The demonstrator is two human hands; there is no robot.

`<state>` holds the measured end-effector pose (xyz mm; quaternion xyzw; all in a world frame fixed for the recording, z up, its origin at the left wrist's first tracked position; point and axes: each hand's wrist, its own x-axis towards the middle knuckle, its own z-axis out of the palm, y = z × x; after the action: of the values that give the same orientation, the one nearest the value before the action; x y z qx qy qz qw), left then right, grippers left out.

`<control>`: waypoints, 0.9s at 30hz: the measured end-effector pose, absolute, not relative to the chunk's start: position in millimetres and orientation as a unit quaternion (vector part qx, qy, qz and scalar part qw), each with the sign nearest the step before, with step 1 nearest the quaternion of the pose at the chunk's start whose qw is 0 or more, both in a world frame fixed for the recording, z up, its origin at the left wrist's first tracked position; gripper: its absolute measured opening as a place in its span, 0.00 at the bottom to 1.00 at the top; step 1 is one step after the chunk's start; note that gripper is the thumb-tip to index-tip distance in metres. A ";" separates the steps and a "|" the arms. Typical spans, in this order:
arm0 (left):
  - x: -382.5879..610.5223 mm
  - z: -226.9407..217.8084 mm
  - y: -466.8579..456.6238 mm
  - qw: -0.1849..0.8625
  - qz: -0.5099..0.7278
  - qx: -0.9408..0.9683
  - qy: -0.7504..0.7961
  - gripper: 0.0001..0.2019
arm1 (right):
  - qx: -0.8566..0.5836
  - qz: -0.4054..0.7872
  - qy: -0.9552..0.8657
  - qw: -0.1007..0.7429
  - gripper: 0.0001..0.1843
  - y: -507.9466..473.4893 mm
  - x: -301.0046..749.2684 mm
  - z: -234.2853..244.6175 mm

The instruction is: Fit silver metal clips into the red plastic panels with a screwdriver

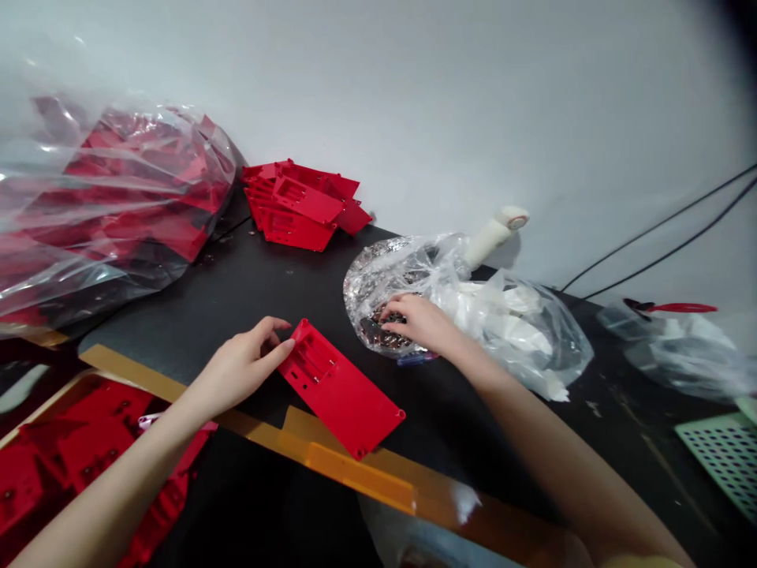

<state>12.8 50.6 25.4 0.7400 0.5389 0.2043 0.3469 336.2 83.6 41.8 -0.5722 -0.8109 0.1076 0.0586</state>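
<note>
My left hand (245,364) grips the near-left end of a flat red plastic panel (346,392) that lies on the black table (248,284). My right hand (419,322) reaches into an open clear plastic bag (390,272) holding small dark parts; its fingers are curled down among them, and whether they hold one is hidden.
A stack of red panels (301,205) sits at the back. A large clear bag of red panels (112,189) lies at the left. More red panels (65,457) fill a bin at lower left. Bags of white parts (520,323) lie right, with a green perforated tray (725,454) and black cables (662,237).
</note>
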 end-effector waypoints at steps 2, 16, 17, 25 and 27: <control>14.5 20.3 42.0 0.400 0.223 0.723 0.517 0.22 | -0.570 0.126 -0.809 0.074 0.02 84.3 338.8 45.0; 17.2 4.6 17.9 0.554 0.319 0.617 0.459 0.26 | -0.555 0.481 -0.631 0.252 0.11 30.0 293.8 78.9; 16.5 4.8 18.0 0.559 0.318 0.612 0.459 0.26 | -0.538 0.521 -0.612 0.256 0.09 28.2 283.2 78.8; 14.6 5.9 16.7 0.550 0.319 0.616 0.464 0.25 | -0.488 0.559 -0.622 0.251 0.11 37.7 235.1 71.2; 15.1 7.0 16.7 0.544 0.320 0.622 0.464 0.25 | -0.478 0.557 -0.623 0.269 0.06 41.8 232.8 70.4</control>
<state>15.1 16.7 7.0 0.6222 0.4638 0.3196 0.5436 232.8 41.8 70.4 -0.4784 -0.6230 0.5573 0.2690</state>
